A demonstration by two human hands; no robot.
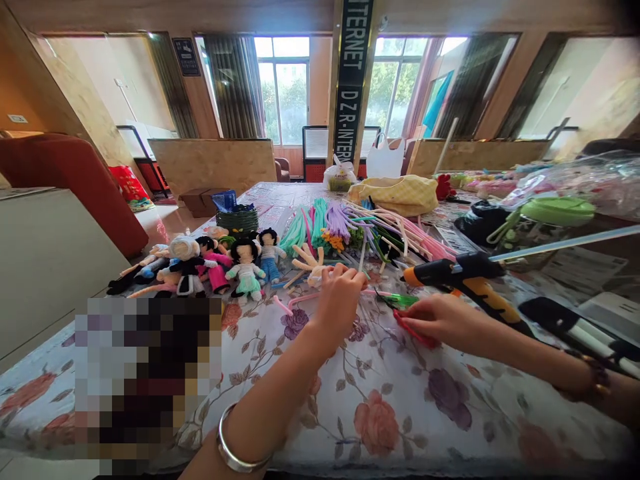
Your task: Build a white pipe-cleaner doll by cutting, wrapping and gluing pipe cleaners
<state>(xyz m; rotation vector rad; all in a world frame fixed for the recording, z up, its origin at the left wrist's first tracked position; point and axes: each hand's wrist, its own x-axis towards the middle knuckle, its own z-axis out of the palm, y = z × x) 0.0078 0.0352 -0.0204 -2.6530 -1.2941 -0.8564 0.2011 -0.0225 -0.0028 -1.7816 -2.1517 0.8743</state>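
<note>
1. Left hand [341, 293] — grip closed on the cream fuzzy piece [314, 272], whose prongs fan out left of the fingers, over the counter [260, 393].
2. Right hand [443, 319] — fingertips together on the red-handled tool [411, 329], its dark tip by a green item [401, 300].

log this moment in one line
left hand: at peach fuzzy piece; right hand: holding red-handled tool; glue gun: beyond right hand; dolls: left of left hand
</note>
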